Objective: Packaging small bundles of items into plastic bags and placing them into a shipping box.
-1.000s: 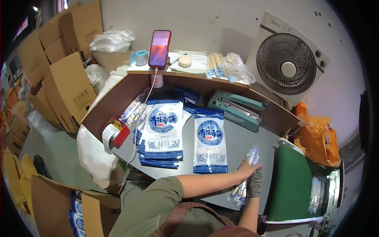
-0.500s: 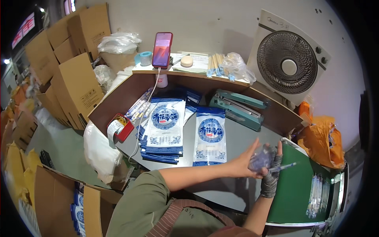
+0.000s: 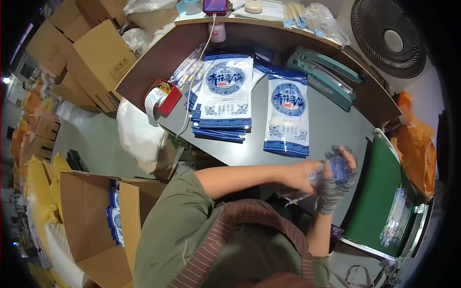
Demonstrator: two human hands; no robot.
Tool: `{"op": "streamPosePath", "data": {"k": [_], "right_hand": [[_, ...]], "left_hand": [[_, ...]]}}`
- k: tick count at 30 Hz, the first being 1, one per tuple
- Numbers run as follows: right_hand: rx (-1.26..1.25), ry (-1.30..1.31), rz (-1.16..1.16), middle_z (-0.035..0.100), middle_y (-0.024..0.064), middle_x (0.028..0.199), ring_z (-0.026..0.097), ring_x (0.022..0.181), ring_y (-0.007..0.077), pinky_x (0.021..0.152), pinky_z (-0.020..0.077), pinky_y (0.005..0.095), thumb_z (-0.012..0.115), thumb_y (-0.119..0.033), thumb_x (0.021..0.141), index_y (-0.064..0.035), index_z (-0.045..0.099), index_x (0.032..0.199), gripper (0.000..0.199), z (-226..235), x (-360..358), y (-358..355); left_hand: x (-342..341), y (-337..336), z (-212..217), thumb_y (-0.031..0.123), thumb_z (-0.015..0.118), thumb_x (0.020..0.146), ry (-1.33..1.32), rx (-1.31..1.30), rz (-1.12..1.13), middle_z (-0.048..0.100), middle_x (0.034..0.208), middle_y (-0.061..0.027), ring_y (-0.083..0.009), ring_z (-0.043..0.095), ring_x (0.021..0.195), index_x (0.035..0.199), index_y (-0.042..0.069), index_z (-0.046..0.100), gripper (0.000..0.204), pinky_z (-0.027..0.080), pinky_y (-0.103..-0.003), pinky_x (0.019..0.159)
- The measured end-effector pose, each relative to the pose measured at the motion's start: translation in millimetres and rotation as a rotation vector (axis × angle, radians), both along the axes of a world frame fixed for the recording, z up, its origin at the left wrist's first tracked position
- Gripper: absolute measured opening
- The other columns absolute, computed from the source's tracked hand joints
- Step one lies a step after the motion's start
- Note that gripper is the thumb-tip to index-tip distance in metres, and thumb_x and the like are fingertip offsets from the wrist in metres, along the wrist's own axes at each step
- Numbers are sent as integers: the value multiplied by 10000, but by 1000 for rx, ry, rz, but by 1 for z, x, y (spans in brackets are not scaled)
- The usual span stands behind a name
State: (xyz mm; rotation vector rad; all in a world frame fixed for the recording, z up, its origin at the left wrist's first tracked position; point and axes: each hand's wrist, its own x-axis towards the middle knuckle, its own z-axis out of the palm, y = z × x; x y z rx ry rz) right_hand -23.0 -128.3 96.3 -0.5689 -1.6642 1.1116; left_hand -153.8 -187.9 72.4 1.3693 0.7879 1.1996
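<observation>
bluish clear plastic bundle between two hands, right of the frame's centre

the right hand, in a grey striped glove, has its fingers curled round the bundle; the left hand, bare, touches the plastic from the left, its fingertips too blurred to tell whether they grip. just above them, a blue-and-white pouch lies flat on the grey tabletop, with a stack of similar pouches to its left. a teal device stands toward the upper right; a red container sits left of the stack. wrapped sticks lie on a green surface at the right.
</observation>
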Motion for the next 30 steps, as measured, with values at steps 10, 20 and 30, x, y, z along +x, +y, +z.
{"op": "streamPosePath", "data": {"k": [10,20,30], "right_hand": [[-631,-238,676,658,138,933,639,884,229,817,519,358,725,-183,777,1,644,960,272,-24,-29,-19],[-946,-129,592,650,100,810,635,719,186,683,540,316,714,-173,780,-17,632,884,205,-26,-46,-35],[-881,-55,580,653,105,808,640,682,192,635,551,323,697,-151,798,-10,631,884,178,-20,-24,-35]], "left_hand": [[-38,-108,-13,219,651,889,368,-239,240,646,934,-114,-238,632,912,1039,-7,585,279,497,-350,811],[-206,-159,-36,56,617,815,1367,106,920,632,964,-112,-301,617,840,975,24,604,163,509,-380,711],[-249,-128,-13,98,676,862,559,-295,728,593,801,-3,-81,509,745,868,-16,653,116,418,-232,710]]}}
